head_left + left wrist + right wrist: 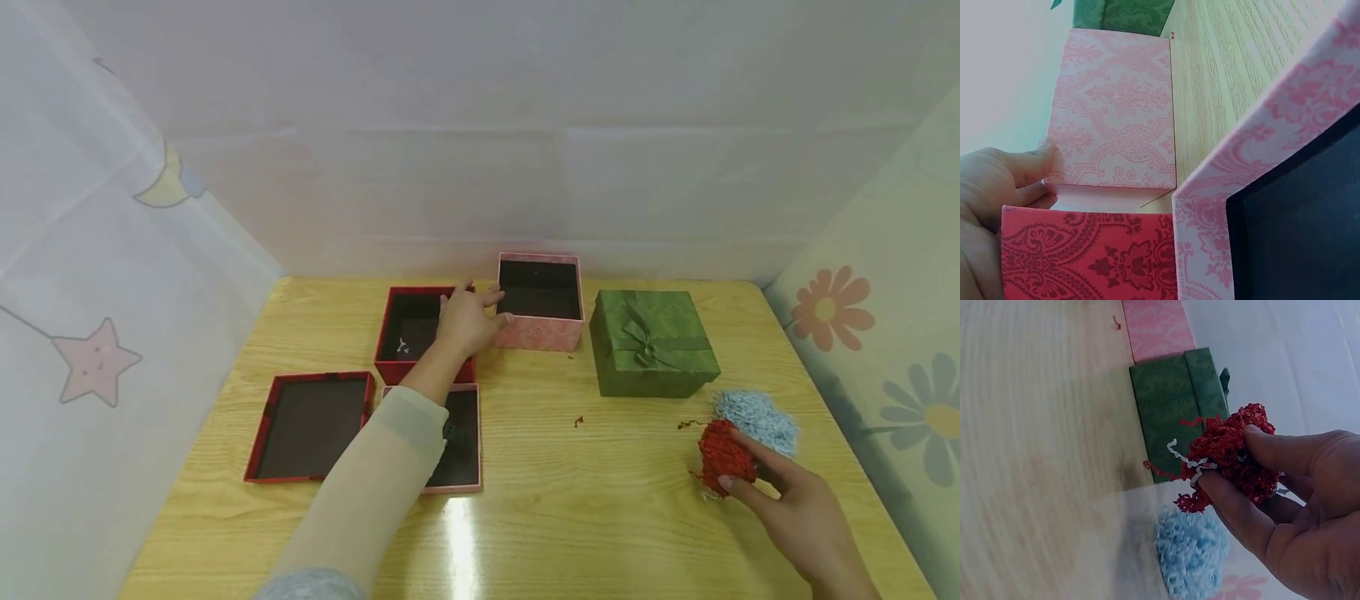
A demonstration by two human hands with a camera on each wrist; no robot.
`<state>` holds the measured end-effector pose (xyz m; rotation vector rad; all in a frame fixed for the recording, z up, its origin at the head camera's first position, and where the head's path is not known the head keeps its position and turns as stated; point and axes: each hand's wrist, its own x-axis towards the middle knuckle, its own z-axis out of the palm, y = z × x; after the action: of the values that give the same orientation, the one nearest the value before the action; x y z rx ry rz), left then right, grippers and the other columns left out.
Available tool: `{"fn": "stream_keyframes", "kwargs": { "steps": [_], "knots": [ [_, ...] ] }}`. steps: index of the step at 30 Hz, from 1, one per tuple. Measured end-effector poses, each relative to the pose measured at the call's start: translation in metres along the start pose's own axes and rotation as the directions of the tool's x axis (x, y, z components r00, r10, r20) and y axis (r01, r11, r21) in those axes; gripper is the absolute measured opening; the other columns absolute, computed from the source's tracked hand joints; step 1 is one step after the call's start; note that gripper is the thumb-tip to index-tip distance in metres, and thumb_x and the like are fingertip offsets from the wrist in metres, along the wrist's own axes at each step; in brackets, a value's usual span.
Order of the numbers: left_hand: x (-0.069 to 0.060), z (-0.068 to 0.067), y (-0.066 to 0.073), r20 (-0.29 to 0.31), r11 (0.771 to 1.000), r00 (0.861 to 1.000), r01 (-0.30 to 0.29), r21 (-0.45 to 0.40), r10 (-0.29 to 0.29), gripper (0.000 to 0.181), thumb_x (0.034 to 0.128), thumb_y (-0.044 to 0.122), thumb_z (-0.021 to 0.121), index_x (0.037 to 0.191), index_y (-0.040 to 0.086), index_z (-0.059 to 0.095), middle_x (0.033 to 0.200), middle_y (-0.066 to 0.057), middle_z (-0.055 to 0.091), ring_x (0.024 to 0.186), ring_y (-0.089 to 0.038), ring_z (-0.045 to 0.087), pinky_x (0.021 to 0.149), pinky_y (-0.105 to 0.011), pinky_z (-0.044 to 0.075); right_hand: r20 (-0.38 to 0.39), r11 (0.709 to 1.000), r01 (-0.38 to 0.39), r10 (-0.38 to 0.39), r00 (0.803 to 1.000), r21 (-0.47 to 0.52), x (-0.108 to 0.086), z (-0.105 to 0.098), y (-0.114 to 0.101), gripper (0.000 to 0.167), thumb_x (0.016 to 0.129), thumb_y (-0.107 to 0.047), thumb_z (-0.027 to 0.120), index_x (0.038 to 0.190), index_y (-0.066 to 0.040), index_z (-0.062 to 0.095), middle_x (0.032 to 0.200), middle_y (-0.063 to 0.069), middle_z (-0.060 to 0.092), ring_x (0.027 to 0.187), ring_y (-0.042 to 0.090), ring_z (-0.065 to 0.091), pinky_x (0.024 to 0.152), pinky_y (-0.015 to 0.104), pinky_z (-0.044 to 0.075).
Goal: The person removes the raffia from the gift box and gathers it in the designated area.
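My right hand [806,517] pinches a clump of red shredded paper [726,458] between thumb and fingers. White strands [1194,464] stick out of the clump in the right wrist view. Beside it lies a pile of light blue shredded paper [757,422]. With fingers spread, my left hand [468,321] reaches over the red box [426,372] to the left side of the pink box [538,333]. Its thumb touches a corner of the pink box in the left wrist view. Both boxes stand lidless, and a small white scrap [402,345] lies inside the red one.
A green box [652,367] with a bow on its lid stands right of the pink box. A red lid [307,425] and a pink-rimmed lid [461,458] lie inside up at front left, the latter partly under my left forearm. A red paper scrap [578,422] lies mid-table.
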<state>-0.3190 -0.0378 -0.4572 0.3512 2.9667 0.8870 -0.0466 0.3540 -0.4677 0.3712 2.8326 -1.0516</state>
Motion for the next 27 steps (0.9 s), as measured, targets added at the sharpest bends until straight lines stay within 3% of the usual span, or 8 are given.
{"fn": "stream_keyframes", "kwargs": {
  "steps": [6, 13, 18, 23, 27],
  "knots": [
    [-0.002, -0.002, 0.003, -0.001, 1.0, 1.0, 0.006, -0.011, -0.006, 0.053, 0.0979, 0.044, 0.072, 0.146, 0.024, 0.063, 0.155, 0.009, 0.051, 0.158, -0.027, 0.019, 0.123, -0.067, 0.006, -0.021, 0.998, -0.055, 0.054, 0.998, -0.018, -0.002, -0.002, 0.019, 0.077, 0.096, -0.051, 0.073, 0.159, -0.017, 0.044, 0.144, 0.031, 0.054, 0.127, 0.056, 0.054, 0.086, 0.063, 0.051],
    [-0.001, -0.002, 0.005, -0.012, 1.0, 1.0, 0.023, 0.006, -0.023, 0.052, 0.0966, 0.044, 0.073, 0.144, 0.023, 0.065, 0.153, 0.011, 0.053, 0.158, -0.025, 0.02, 0.124, -0.065, 0.001, -0.046, 0.991, -0.011, 0.005, 0.999, -0.13, 0.004, 0.001, 0.033, 0.074, 0.096, -0.043, 0.075, 0.156, -0.008, 0.048, 0.136, 0.034, 0.059, 0.114, 0.056, 0.061, 0.076, 0.057, 0.054],
    [-0.001, -0.003, 0.004, -0.012, 1.0, 1.0, 0.029, -0.009, -0.029, 0.053, 0.0967, 0.043, 0.073, 0.144, 0.023, 0.065, 0.154, 0.011, 0.053, 0.158, -0.025, 0.018, 0.123, -0.065, -0.003, 0.0, 0.987, 0.004, -0.004, 1.0, -0.16, 0.011, 0.004, 0.039, 0.076, 0.096, -0.043, 0.074, 0.156, -0.005, 0.046, 0.131, 0.037, 0.061, 0.115, 0.058, 0.06, 0.075, 0.055, 0.054],
    [-0.002, -0.005, 0.005, -0.02, 1.0, 1.0, 0.012, -0.026, -0.012, 0.052, 0.0961, 0.042, 0.074, 0.144, 0.022, 0.065, 0.153, 0.009, 0.054, 0.158, -0.027, 0.02, 0.123, -0.066, -0.004, 0.057, 0.986, -0.021, 0.031, 0.998, -0.165, 0.016, 0.005, 0.04, 0.081, 0.097, -0.047, 0.072, 0.159, -0.005, 0.04, 0.136, 0.041, 0.055, 0.12, 0.062, 0.054, 0.081, 0.063, 0.052],
    [-0.002, -0.006, 0.006, -0.027, 0.999, 1.0, -0.014, -0.041, 0.013, 0.054, 0.0959, 0.042, 0.074, 0.144, 0.019, 0.065, 0.152, 0.006, 0.056, 0.157, -0.028, 0.023, 0.123, -0.066, -0.003, 0.057, 0.984, -0.021, 0.031, 0.998, -0.176, 0.016, 0.004, 0.04, 0.081, 0.097, -0.045, 0.072, 0.159, -0.004, 0.04, 0.135, 0.041, 0.055, 0.117, 0.061, 0.057, 0.077, 0.058, 0.054]
  ]
}}
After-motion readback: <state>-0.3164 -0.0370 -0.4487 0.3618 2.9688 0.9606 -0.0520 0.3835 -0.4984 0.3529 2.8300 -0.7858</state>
